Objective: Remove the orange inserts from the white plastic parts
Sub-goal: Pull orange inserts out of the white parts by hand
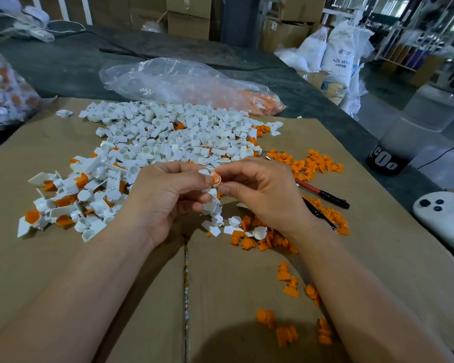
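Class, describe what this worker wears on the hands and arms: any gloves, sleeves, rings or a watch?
The left hand and right hand wear no gloves and no visible rings. The left forearm and right forearm are uncovered to the picture's edge: no sleeves, watch or bracelet.

A white plastic part (204, 172) with a round orange insert (216, 177) seated in it is pinched between the fingertips of the left hand (165, 195) and the right hand (260, 189). It is held above the cardboard (391, 244). Emptied white parts (168, 132) form a broad heap behind. Unprocessed parts (63, 197), with orange visible inside, lie at the left. Loose orange inserts (312, 163) are scattered at the right.
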